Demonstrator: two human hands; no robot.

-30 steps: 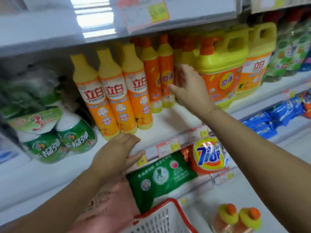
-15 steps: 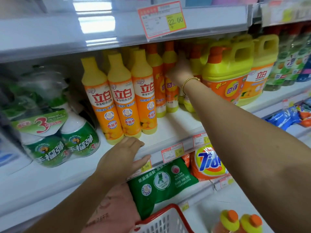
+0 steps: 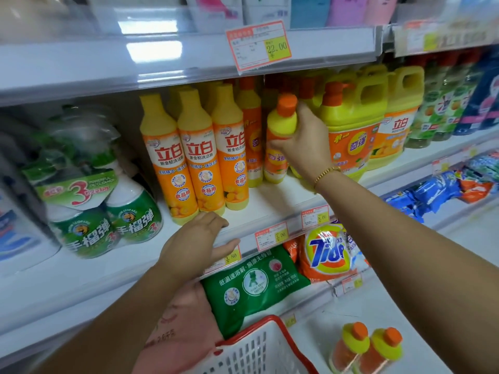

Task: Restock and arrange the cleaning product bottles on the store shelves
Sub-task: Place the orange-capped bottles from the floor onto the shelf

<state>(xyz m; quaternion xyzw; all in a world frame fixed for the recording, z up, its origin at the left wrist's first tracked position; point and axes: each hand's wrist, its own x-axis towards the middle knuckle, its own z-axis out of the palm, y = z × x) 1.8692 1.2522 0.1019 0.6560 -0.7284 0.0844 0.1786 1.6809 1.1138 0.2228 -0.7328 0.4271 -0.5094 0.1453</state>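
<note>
My right hand point(image 3: 306, 143) grips a small yellow-and-orange bottle with an orange cap point(image 3: 280, 125), held upright at the middle shelf point(image 3: 272, 203), between a slim orange bottle point(image 3: 252, 136) and a big yellow jug point(image 3: 351, 125). Three tall orange dish-soap bottles with yellow necks point(image 3: 194, 155) stand in a row to the left. My left hand point(image 3: 194, 244) rests flat on the shelf's front edge, fingers spread, holding nothing. Two more small orange-capped bottles point(image 3: 367, 346) lie low at the right.
Green spray bottles in a wrapped pack point(image 3: 102, 211) fill the shelf's left end. A second yellow jug point(image 3: 399, 114) and green bottles point(image 3: 437, 103) stand to the right. Below lie a green bag point(image 3: 253, 284) and a Tide bag point(image 3: 326, 252). A red-rimmed white basket point(image 3: 259, 349) sits underneath.
My right hand reached deep among the bottles, then drew back toward the front with the small orange-capped bottle in its grip. My left hand stayed on the shelf edge.
</note>
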